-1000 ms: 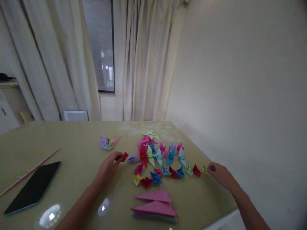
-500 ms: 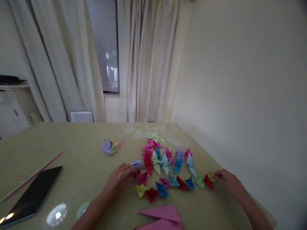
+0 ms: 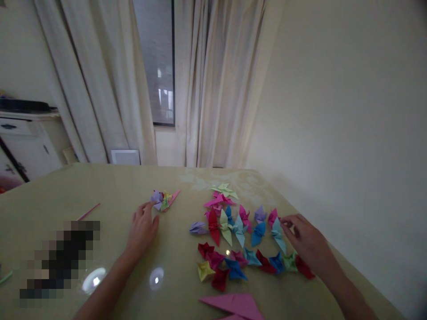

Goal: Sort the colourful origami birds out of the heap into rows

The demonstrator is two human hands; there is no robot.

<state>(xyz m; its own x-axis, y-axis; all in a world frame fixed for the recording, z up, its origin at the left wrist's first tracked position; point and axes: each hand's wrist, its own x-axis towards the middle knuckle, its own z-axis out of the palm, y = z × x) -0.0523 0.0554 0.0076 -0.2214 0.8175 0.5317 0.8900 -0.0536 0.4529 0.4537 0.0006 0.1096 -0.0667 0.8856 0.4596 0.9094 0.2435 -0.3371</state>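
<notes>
Several folded paper shapes in red, blue, pink, green and yellow lie in a cluster (image 3: 240, 240) on the right half of a beige table (image 3: 110, 191). A separate small bunch of folded pieces (image 3: 163, 199), purple, green and pink, sits farther left. My left hand (image 3: 142, 229) lies near that bunch, its fingers spread and reaching toward it, with the fingertips just short of the purple piece. My right hand (image 3: 305, 242) rests over the right end of the cluster, its fingers curled by a light blue piece (image 3: 277, 231); whether it grips anything is unclear.
Pink folded sheets (image 3: 235, 306) lie at the near edge. A dark flat device, blurred out (image 3: 62, 258), and a thin pink stick (image 3: 88, 212) lie on the left. Curtains and a window stand behind the table; the table's right edge runs close to a wall.
My left hand let go of a red piece at the cluster and moved left toward the small bunch. My right hand moved from the yellow piece at the cluster's end up to the light blue one.
</notes>
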